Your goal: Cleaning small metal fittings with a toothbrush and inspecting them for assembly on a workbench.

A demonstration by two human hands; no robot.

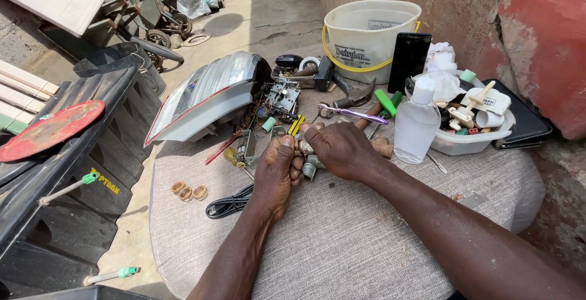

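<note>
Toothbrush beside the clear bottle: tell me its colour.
The toothbrush is purple with a pale head, seen best in the head view, just beyond the right hand.

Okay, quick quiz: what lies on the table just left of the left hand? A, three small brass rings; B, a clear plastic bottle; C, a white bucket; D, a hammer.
A: three brass rings sit in a row on the table left of the left hand; the hammer, bottle and bucket all lie right of it.

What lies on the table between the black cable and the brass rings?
Nothing: in the head view, only bare grey tabletop separates the black cable from the three brass rings.
</note>
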